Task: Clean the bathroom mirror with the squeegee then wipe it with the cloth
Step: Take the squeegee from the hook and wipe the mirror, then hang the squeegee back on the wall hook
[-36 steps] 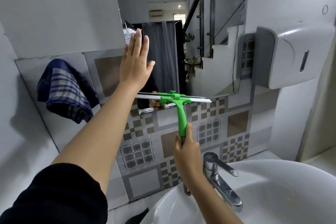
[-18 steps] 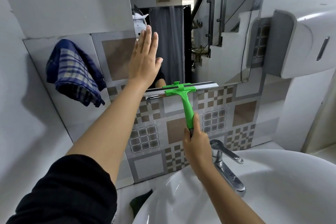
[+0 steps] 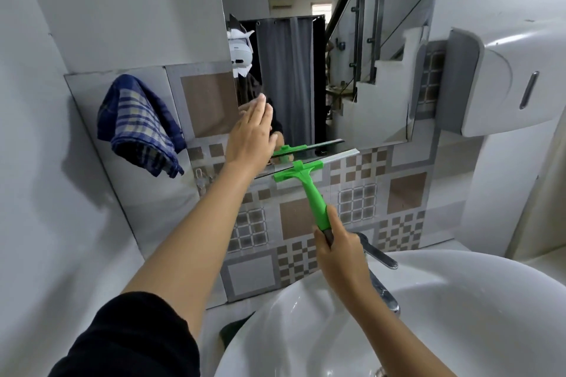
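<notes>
Our right hand [image 3: 340,249] is wrapped tight around the lower end of the squeegee [image 3: 309,184] handle, thumb lying up the green shaft. The blade sits at the mirror's [image 3: 352,86] bottom edge, tilted so its right end rides higher, toward two o'clock; whether the rubber touches the glass or has just slipped off onto the tiles we cannot tell. Our left hand [image 3: 251,138] holds nothing: fingers straight and close together, palm toward the lower left part of the glass, at about ten o'clock from the blade. Contact with the mirror is not clear.

We judge that we are at the bottom of a squeegee stroke, so the first half of the job is under way or near its end. No streaks or water show on the glass, so how much of it has been covered we cannot say. The wiping is still to come: the cloth [image 3: 137,124], blue checked, hangs untouched on the wall at nine o'clock from the mirror's lower edge.

The basin [image 3: 459,300] below, at six o'clock, looks dry and bare; only the tap [image 3: 379,269] stands at its rim behind our right wrist.
</notes>
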`<state>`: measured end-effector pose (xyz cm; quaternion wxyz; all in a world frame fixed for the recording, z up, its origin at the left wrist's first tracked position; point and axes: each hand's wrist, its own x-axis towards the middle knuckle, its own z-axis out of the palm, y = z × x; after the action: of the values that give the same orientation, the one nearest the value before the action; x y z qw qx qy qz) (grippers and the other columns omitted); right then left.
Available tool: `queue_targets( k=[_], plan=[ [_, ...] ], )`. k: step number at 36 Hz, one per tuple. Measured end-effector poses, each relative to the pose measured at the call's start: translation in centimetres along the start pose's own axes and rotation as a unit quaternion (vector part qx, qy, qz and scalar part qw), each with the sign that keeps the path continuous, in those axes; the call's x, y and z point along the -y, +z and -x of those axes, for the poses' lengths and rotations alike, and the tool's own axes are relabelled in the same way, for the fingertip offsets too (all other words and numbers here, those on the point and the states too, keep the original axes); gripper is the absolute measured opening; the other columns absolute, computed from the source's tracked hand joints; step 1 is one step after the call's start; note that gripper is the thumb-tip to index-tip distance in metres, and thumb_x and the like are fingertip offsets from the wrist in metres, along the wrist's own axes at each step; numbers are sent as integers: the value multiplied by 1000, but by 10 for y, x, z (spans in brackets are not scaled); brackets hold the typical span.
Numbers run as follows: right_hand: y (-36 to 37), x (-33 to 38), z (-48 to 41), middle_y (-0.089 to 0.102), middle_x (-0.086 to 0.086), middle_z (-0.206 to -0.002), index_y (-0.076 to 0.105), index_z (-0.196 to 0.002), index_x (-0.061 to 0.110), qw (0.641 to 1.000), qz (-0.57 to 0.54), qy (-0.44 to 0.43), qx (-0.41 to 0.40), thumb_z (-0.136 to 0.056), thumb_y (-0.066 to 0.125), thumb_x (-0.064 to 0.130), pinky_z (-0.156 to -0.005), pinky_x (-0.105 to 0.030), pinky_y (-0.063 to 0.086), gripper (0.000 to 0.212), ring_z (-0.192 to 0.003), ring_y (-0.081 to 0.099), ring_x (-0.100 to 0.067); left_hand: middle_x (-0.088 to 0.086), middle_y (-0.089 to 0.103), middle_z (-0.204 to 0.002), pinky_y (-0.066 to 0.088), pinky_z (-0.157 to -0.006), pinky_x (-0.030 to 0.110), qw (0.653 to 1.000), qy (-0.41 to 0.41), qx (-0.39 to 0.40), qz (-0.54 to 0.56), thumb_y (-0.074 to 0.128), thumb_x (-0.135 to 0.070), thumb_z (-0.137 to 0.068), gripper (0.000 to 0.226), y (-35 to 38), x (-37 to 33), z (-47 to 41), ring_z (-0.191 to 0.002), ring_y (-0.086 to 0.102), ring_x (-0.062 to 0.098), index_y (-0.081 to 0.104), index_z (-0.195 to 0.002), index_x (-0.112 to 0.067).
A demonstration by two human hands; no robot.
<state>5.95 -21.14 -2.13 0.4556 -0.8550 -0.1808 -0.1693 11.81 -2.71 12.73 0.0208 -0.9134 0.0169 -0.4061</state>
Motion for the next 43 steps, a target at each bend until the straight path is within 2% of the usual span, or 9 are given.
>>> queue_targets(
  k=[7,10,19,23,27,31,33,37,43],
  plan=[
    [-63,8,-32,64,-2,-69,40,-137,14,989,11,-138,48,-89,59,18,-47,-34,54,51,-46,56,-16,10,37,-147,20,-115,34,987,73,53,133,46,-34,-96,52,-20,-31,15,-139,27,21,37,-139,-7],
    [-92,9,-52,64,1,-68,42,-136,14,981,57,-180,54,-89,59,21,-48,-28,53,51,-44,55,-12,11,41,-144,14,-112,27,984,111,56,127,43,-32,-97,48,-30,-37,27,-138,29,22,41,-137,-7],
    [-158,26,-102,60,10,-72,44,-136,30,917,178,-322,152,-87,59,36,-47,-20,41,51,-48,50,-3,8,45,-141,20,-115,38,978,180,58,87,37,-32,-96,48,-36,-41,47,-136,33,20,38,-139,-11],
    [-164,31,-116,56,17,-69,42,-135,38,886,205,-370,188,-86,58,41,-50,-25,43,51,-49,49,-4,9,61,-119,34,-107,35,976,186,61,97,35,-30,-95,49,-41,-44,59,-112,55,22,37,-140,-10],
    [-161,34,-126,65,14,-84,41,-133,46,860,238,-421,163,-86,50,52,-56,-27,46,49,-64,55,-7,2,57,-85,43,-80,25,979,185,39,82,38,-28,-95,48,-43,-42,73,-77,49,12,40,-138,-7],
    [-140,38,-132,62,13,-80,47,-132,37,838,223,-494,70,-87,42,56,-49,-24,38,49,-68,56,-10,0,52,-84,34,-77,19,989,112,-1,96,38,-27,-95,47,-44,-37,91,-78,43,11,38,-139,-9],
    [-121,40,-132,65,8,-85,55,-128,25,843,171,-508,49,-86,52,47,-60,-24,43,47,-80,56,-13,0,52,-87,33,-80,19,994,69,-23,80,39,-25,-95,46,-44,-32,104,-81,42,11,38,-139,-10],
    [-72,49,-117,63,-6,-112,57,-125,10,887,35,-460,-17,-86,61,29,-92,-34,46,44,-105,53,-23,2,56,-94,40,-84,29,996,-28,-61,58,41,-23,-94,45,-42,-26,136,-88,45,13,39,-137,-12],
    [-10,85,-60,45,-7,-119,50,-128,8,937,-307,-152,-66,-92,55,21,-88,1,30,39,-108,44,-14,6,61,-100,45,-88,40,978,-160,-119,55,42,-18,-92,43,-35,-25,183,-94,47,13,40,-135,-12]
  ],
)
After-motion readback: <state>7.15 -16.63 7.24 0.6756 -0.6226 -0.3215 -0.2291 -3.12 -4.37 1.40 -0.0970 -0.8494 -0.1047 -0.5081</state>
